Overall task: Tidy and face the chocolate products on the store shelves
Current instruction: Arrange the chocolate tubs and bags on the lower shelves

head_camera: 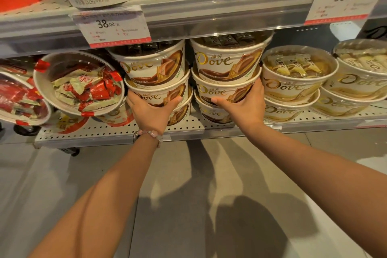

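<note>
Two stacks of three brown-and-white Dove chocolate tubs stand side by side on the lower shelf. My left hand grips the middle tub of the left stack, thumb on its right side and fingers round its left. My right hand grips the middle tub of the right stack, thumb across its front and fingers up its right side. The top tubs show their logos to the front.
Left of the stacks, red-and-white tubs lie tipped with clear lids facing out. To the right stand stacks of yellow Dove tubs. The upper shelf carries large tubs and price tags. Grey floor lies below.
</note>
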{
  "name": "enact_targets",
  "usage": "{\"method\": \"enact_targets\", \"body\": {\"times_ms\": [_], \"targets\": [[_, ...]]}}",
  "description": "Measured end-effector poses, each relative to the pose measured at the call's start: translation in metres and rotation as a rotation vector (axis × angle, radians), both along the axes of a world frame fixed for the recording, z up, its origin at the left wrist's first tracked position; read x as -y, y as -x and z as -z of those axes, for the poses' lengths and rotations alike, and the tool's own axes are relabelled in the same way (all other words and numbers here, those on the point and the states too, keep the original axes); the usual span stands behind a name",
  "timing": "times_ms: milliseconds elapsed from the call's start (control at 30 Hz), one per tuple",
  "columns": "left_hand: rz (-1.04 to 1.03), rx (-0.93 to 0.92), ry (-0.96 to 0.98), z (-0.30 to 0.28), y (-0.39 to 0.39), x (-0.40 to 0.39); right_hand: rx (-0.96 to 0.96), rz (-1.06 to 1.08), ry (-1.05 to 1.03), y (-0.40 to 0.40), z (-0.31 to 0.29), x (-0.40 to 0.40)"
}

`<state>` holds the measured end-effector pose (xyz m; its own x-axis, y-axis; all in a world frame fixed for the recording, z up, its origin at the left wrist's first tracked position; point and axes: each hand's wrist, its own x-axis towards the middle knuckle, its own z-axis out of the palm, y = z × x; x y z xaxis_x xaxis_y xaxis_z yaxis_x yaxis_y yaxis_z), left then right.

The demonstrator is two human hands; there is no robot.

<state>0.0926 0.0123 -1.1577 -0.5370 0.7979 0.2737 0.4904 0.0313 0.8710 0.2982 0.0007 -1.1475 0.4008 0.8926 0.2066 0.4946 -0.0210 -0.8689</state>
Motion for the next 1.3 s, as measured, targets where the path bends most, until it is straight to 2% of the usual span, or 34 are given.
{"method": "enact_targets", "body": {"times_ms": [200,400,667,900,1033,1133,1200,1300], "targets": [[-0.015,-0.003,0.031,0.002,-0.011,0.002,0.005,0.004,-0.006,0.005,0.007,0.005],[-0.084,-0.013,0.096,-0.001,-0.02,0.002,-0.08,0.054,0.022,0.013,0.008,0.002],[-0.054,-0.012,0.079,-0.002,-0.016,0.004,-0.006,0.022,0.021,0.007,0.003,0.0],[-0.028,0.039,0.119,-0.01,-0.018,0.016,-0.057,0.03,0.043,0.005,-0.005,0.015],[-0.08,0.0,-0.095,-0.016,-0.025,0.036,-0.134,0.118,-0.074,0.015,-0.021,0.033],[-0.098,-0.047,-0.22,-0.039,-0.027,0.035,-0.132,0.096,-0.147,0.021,-0.044,0.026],[-0.11,-0.047,-0.237,-0.056,-0.028,0.025,-0.105,0.074,-0.136,0.024,-0.055,0.017],[-0.143,-0.018,-0.148,-0.072,-0.035,0.008,-0.09,0.078,-0.11,0.029,-0.061,0.007]]}}
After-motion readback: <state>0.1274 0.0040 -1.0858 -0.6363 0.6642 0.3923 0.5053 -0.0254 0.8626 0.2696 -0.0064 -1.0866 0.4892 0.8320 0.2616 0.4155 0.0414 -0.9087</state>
